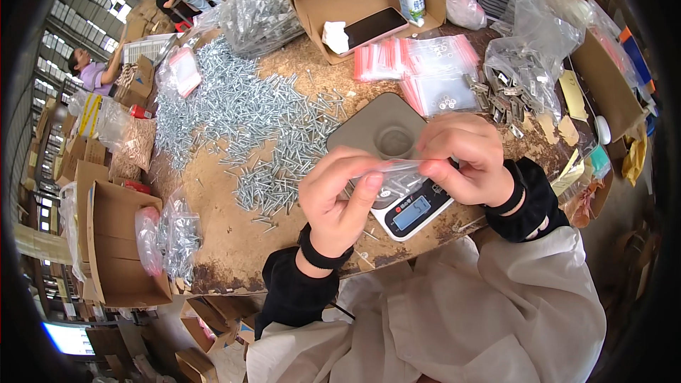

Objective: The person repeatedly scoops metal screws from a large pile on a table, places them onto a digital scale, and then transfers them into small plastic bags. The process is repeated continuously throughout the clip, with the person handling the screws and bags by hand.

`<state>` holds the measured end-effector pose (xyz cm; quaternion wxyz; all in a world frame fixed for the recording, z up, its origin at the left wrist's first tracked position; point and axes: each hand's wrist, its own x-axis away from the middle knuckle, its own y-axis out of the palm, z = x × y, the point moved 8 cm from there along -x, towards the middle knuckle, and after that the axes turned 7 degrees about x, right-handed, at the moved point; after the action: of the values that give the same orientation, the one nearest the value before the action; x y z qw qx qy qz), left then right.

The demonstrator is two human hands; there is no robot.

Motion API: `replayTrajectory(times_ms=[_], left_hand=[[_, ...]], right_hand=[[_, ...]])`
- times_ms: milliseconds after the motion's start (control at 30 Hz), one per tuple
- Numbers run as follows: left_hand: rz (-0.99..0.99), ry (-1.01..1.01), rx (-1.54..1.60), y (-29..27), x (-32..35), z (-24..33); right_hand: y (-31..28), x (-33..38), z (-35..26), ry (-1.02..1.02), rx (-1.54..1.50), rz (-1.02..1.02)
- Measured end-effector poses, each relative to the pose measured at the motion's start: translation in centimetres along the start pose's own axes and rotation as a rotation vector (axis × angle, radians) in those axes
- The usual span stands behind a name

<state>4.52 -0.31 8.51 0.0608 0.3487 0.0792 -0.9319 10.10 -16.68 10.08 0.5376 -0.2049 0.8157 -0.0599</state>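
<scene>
Head view, left to right: open cardboard box (pixel 117 237); loose screws (pixel 280 124) strewn over a worn table (pixel 213 241); left hand (pixel 333 197) and right hand (pixel 468 158) pinching a clear bag (pixel 402 181) between them, partly blocking a digital scale (pixel 365 128); metal brackets (pixel 505 98) beside clear plastic (pixel 530 50).

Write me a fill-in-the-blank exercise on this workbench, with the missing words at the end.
1. The left hand and right hand pinch a clear plastic ____.
2. The heap of silvery fasteners lies to the ____ of the digital scale.
3. The phone lies in a cardboard ____.
4. The left wristband is ____ in colour.

Missing words: bag; left; box; black.
</scene>
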Motion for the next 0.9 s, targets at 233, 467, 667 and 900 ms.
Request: replayTrajectory(times_ms=[233,467,667,900], left_hand=[[-0.054,0.048,-0.022,-0.1,-0.3,0.3],[-0.145,-0.04,-0.058,0.9,0.2,0.1],[-0.23,-0.061,-0.051,1.7,0.2,-0.2],[-0.245,-0.122,-0.022,1.8,0.4,-0.9]], right_hand=[[1.0,-0.2,0.6,0.102,-0.14,-0.109],[2.4,0.1,0.5,0.149,-0.164,-0.2],[2.5,0.4,0.5,0.141,-0.136,-0.23],[2.6,0.5,0.6,0.154,-0.131,-0.252]])
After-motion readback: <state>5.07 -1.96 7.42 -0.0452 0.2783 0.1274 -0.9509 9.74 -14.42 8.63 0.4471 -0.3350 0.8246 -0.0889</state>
